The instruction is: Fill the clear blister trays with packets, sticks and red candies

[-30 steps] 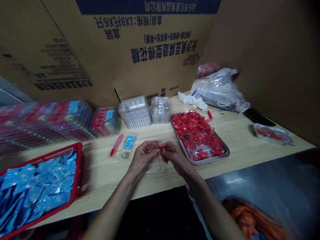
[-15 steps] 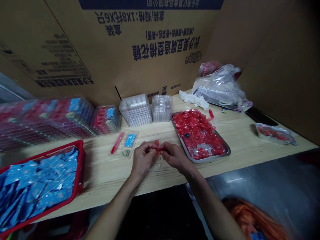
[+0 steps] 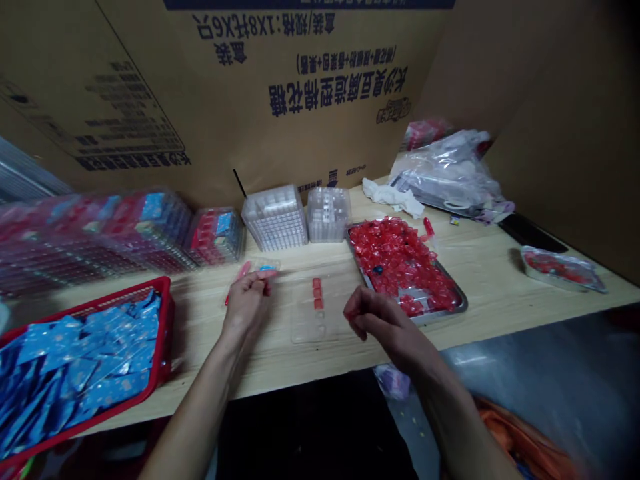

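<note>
Above the tabletop (image 3: pixel 200 343), the left hand (image 3: pixel 247 300) reaches with bent fingers over a pink tube (image 3: pixel 244 270) and a blue packet (image 3: pixel 267 267), partly covering them, while the right hand (image 3: pixel 383 325) hangs with fingers curled toward the thumb (I cannot tell whether either one grips anything). Between them lies a clear tray (image 3: pixel 302 325) with three red pieces (image 3: pixel 317 293) lined up in one column, and just beyond the right hand sits a metal tray (image 3: pixel 463 304) heaped with red-wrapped pieces (image 3: pixel 395 250). Farther out, a red basket (image 3: pixel 168 340) of blue packets (image 3: pixel 100 360) stands at left, with stacked clear trays (image 3: pixel 275 217) behind, before printed cardboard (image 3: pixel 225 127).
</note>
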`<action>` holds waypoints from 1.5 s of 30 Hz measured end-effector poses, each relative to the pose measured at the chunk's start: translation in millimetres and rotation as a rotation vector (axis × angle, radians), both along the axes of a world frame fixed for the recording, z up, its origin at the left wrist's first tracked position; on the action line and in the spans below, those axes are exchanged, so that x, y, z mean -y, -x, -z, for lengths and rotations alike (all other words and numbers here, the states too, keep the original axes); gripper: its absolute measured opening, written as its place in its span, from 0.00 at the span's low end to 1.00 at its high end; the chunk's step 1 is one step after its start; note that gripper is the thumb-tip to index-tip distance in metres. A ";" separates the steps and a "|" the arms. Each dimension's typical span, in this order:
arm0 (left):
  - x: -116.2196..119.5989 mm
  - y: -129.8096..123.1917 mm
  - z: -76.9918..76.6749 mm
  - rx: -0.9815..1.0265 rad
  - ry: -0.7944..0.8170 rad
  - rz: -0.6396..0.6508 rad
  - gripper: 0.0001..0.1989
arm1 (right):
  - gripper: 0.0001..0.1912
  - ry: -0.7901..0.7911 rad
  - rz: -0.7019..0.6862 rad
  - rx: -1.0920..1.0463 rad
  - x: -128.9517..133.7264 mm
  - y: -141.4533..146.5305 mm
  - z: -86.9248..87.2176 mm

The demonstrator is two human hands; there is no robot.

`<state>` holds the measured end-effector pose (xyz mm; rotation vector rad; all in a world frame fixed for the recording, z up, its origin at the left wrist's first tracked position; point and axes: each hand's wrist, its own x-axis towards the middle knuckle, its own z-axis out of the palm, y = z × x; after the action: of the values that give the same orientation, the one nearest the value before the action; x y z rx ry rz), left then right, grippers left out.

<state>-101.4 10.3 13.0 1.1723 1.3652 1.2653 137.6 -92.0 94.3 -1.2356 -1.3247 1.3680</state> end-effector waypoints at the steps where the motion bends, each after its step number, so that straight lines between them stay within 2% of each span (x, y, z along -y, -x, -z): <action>1: 2.6 1.3 -3.5 0.064 0.064 0.092 0.13 | 0.04 -0.006 0.016 0.021 -2.4 -1.6 5.6; 3: 12.7 -3.3 -10.7 0.183 0.161 0.239 0.14 | 0.05 -0.011 0.042 0.064 -10.1 0.3 21.7; 5: 24.4 -11.8 -14.0 0.201 0.155 0.312 0.15 | 0.06 0.014 0.074 0.081 -18.0 6.1 39.4; 7: 33.3 -18.4 -11.0 0.130 0.114 0.335 0.14 | 0.07 0.055 0.135 0.081 -24.1 11.8 53.9; 10: 40.7 -22.1 -0.1 -0.073 0.021 0.400 0.12 | 0.08 0.106 0.188 0.039 -29.8 15.3 65.9; 14: 46.1 -25.6 7.3 -0.302 -0.220 0.521 0.18 | 0.08 0.101 0.198 0.026 -33.8 13.9 71.8; 18: 48.3 -33.7 6.4 -0.453 -0.328 0.520 0.15 | 0.08 0.093 0.194 0.049 -35.2 13.4 75.6; 21: 47.2 -39.3 8.4 -0.485 -0.339 0.579 0.11 | 0.08 0.088 0.209 0.074 -35.1 14.9 76.4; 23: 45.8 -42.7 11.4 -0.475 -0.404 0.622 0.09 | 0.08 0.083 0.205 0.074 -34.8 16.6 76.1; 27: 44.8 -48.5 18.6 -0.483 -0.550 0.652 0.12 | 0.08 0.072 0.183 0.070 -35.2 18.8 75.9; 31: 50.2 -48.2 23.8 -0.512 -0.574 0.654 0.13 | 0.09 0.088 0.178 0.036 -36.0 16.0 77.5; 34: 58.3 -45.7 20.1 -0.417 -0.508 0.553 0.13 | 0.11 0.058 0.153 0.061 -33.3 13.1 76.0; 37: 66.1 -48.5 8.5 -0.175 -0.240 0.359 0.15 | 0.14 -0.106 0.115 0.217 -26.5 17.2 70.1; 40: 69.5 -57.8 -4.6 0.122 0.054 0.332 0.17 | 0.19 -0.310 0.077 0.356 -19.5 28.6 63.5; 42: 69.3 -63.2 -11.5 0.258 0.117 0.321 0.17 | 0.21 -0.390 0.073 0.393 -17.2 35.5 61.6; 45: 67.7 -64.6 -18.7 0.404 0.169 0.262 0.17 | 0.19 -0.394 0.047 0.322 -17.6 38.8 62.9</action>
<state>-36.8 -57.5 31.7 0.8865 0.9648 1.1013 98.9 -74.4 31.5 -1.2314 -1.6798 0.8403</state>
